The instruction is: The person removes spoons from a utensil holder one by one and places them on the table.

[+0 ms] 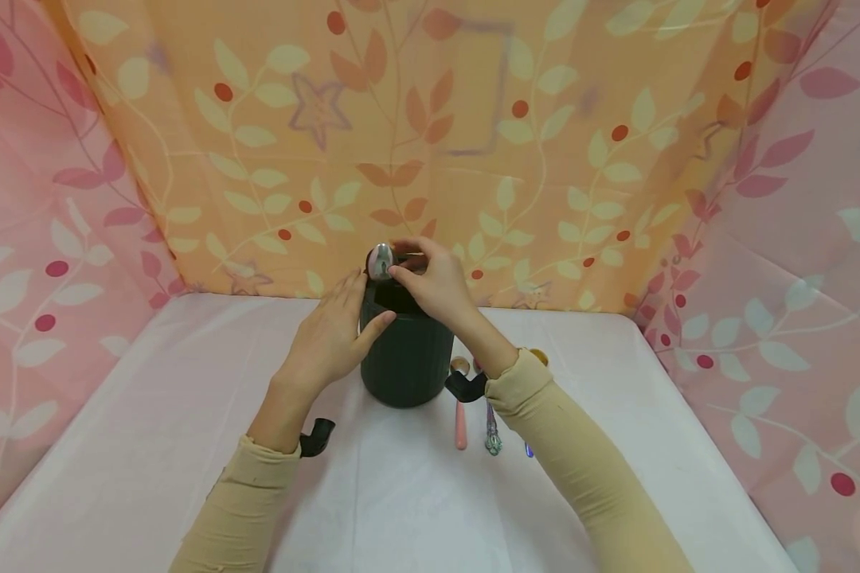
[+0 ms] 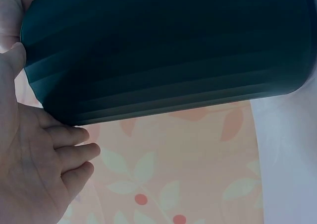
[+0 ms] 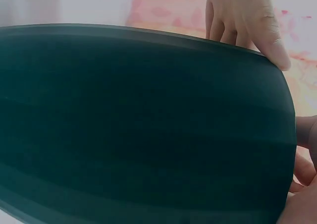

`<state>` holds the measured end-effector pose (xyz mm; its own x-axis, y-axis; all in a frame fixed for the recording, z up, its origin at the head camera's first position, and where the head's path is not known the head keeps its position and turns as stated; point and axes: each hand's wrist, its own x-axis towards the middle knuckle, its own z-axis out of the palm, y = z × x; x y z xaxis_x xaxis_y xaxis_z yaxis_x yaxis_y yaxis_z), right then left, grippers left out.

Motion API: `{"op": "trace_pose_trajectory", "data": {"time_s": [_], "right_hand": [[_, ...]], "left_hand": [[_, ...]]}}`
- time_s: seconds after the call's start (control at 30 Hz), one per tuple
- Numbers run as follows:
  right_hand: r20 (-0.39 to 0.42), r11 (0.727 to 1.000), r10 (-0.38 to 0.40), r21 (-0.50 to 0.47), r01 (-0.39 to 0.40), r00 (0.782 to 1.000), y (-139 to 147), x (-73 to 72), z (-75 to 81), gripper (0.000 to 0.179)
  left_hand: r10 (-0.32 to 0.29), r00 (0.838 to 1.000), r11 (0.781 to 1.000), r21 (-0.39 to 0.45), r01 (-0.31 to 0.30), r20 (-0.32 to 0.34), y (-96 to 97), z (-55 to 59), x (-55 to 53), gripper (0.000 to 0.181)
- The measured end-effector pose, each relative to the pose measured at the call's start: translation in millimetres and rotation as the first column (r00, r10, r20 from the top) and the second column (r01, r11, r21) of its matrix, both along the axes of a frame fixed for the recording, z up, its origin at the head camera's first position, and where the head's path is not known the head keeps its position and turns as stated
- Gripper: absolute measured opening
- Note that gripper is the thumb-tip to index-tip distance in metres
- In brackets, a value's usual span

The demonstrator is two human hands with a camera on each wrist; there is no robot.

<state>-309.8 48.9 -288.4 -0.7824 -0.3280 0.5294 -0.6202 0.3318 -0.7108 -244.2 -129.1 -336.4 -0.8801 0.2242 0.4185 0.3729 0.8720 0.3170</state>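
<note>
A dark green ribbed container (image 1: 407,366) stands upright on the white table. My left hand (image 1: 330,330) rests against its left side near the rim, fingers extended and thumb across the front; the left wrist view shows these fingers (image 2: 77,154) fairly straight. Over the opening, my right hand (image 1: 433,278) pinches a spoon with a shiny silver bowl (image 1: 382,261). That bowl points up at the back left of the rim, and the spoon's handle is hidden. A dark rounded shape behind the bowl is unclear. In the right wrist view the container wall (image 3: 148,125) hides most of the right hand.
Right of the container lie a spoon with a pink handle (image 1: 461,430), one with an ornate handle (image 1: 493,442) and a blue-tipped handle (image 1: 529,450). A gold bowl (image 1: 540,356) shows beyond the right sleeve (image 1: 580,446). Patterned cloth walls (image 1: 401,159) enclose the table (image 1: 387,509).
</note>
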Motion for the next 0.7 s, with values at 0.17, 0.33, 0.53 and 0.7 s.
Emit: {"op": "trace_pose_trajectory", "data": {"time_s": [0.17, 0.33, 0.53, 0.7], "right_hand": [[0.018, 1.000, -0.012, 0.014, 0.012, 1.000, -3.5, -1.7, 0.8, 0.036], [0.000, 1.000, -0.017, 0.008, 0.017, 1.000, -2.2, -1.1, 0.0, 0.034], [0.003, 1.000, 0.008, -0.022, -0.008, 1.000, 3.3, -1.2, -1.5, 0.034], [0.059, 0.991, 0.096, -0.102, -0.090, 0.994, 7.4, 0.8, -1.1, 0.032]], "left_hand": [[-0.009, 1.000, 1.000, 0.001, 0.009, 0.000, -0.4, -0.2, 0.2, 0.089], [-0.015, 1.000, 1.000, 0.003, 0.015, -0.006, -0.3, 0.2, 0.6, 0.089], [-0.016, 1.000, 1.000, 0.010, 0.016, -0.008, -0.3, 0.0, 0.8, 0.089], [-0.008, 1.000, 1.000, 0.017, 0.008, -0.001, -0.2, -0.4, 1.4, 0.089]]}}
